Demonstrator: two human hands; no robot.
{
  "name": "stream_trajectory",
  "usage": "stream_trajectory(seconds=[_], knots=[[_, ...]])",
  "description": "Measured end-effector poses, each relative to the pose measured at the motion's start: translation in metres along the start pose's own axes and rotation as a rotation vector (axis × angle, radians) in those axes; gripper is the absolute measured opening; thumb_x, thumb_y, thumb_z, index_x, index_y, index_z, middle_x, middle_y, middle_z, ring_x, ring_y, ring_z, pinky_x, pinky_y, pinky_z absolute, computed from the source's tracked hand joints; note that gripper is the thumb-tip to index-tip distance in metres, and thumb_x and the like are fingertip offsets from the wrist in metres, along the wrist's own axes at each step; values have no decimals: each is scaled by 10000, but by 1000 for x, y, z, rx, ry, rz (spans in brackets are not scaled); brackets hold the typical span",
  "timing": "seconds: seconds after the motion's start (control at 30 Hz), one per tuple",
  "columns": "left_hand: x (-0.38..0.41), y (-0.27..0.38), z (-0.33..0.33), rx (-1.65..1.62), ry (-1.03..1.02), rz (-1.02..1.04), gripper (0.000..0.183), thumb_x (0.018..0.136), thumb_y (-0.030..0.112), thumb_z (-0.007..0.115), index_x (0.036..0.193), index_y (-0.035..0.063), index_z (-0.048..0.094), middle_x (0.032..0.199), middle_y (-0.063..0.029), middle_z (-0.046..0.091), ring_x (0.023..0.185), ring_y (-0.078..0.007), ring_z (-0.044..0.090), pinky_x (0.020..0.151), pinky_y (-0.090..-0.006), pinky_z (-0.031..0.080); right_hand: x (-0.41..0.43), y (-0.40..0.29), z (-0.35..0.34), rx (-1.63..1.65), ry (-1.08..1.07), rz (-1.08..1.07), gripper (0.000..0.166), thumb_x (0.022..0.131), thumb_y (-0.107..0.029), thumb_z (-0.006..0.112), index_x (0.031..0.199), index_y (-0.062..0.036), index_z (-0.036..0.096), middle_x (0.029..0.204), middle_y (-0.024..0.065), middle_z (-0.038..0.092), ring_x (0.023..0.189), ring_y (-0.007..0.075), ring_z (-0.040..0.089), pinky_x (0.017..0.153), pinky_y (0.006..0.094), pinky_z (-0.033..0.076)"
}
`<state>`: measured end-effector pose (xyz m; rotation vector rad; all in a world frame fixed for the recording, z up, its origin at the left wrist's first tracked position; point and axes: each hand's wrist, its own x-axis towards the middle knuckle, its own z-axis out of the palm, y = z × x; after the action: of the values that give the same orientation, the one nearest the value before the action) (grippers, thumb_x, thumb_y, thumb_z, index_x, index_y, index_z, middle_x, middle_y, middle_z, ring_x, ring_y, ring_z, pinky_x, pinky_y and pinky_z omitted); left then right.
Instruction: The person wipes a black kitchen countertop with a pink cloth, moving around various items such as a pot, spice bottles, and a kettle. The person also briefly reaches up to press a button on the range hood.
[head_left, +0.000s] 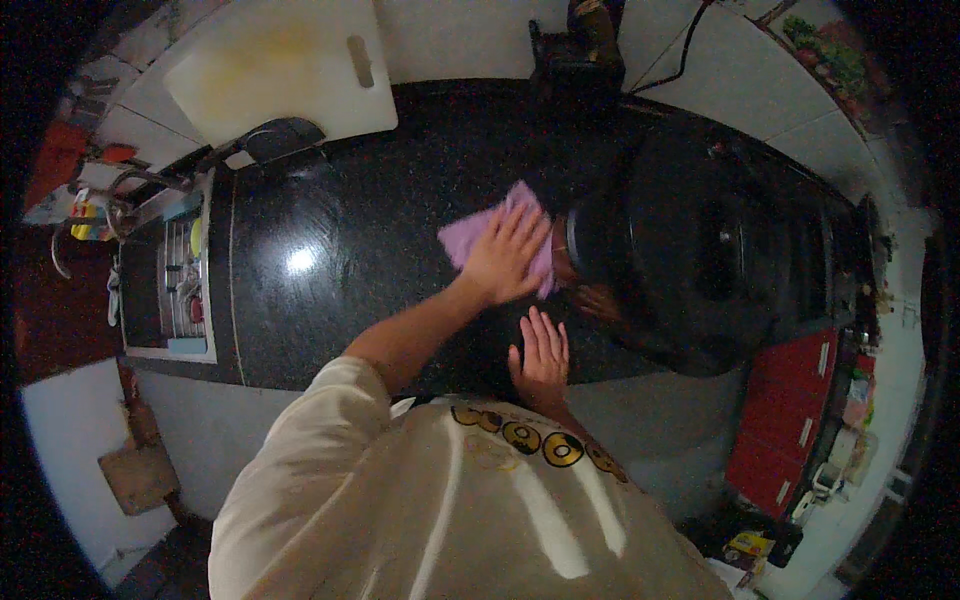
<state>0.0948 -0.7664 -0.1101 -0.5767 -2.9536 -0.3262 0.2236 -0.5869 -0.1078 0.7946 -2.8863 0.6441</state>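
Note:
My left hand (510, 255) lies palm down with its fingers spread, pressing a pink cloth (466, 236) onto the black speckled countertop (405, 165). Beside the cloth, on the right, stands a large glossy black appliance (675, 247); skin-coloured reflections show on its near side. Closer to my body, my right hand (544, 360) rests palm down near the counter's front edge with its fingers apart and nothing visible in it. A bright light reflection and smeared streaks show on the counter to the left of the cloth.
A white cutting board (262, 75) leans against the tiled wall at the back left. Left of the counter is a sink (165, 345) with a metal rack and a faucet. A dark object (577, 67) with a cable stands at the back. Red drawers (784, 412) are at the right.

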Motion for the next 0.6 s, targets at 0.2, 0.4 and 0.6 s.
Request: stream_trajectory(seconds=[0.2,0.4,0.6], knots=[[-174,9,-45,-149,-256,-14,818,896,549,535,1542,89,333,1622,-176,245,1513,-402,147,1218,-562,68,-1,-5,-2,89,93,28,379,885,-172,639,1209,13,573,1369,156,516,1299,342,484,1154,543,309],[-232,-65,-61,71,-186,-473,852,889,541,559,1573,123,270,1640,-151,207,1522,-369,134,1222,-540,68,-2,-3,1,68,101,39,337,891,-169,639,1178,-2,580,1355,151,525,1305,332,476,1161,534,307],[-176,-49,-40,82,-66,-504,806,889,509,557,1554,129,307,1630,-140,237,1515,-375,150,1204,-582,77,1,-6,0,-20,126,-17,306,910,-190,616,1147,4,608,1335,156,559,1267,344,520,1128,531,365]])
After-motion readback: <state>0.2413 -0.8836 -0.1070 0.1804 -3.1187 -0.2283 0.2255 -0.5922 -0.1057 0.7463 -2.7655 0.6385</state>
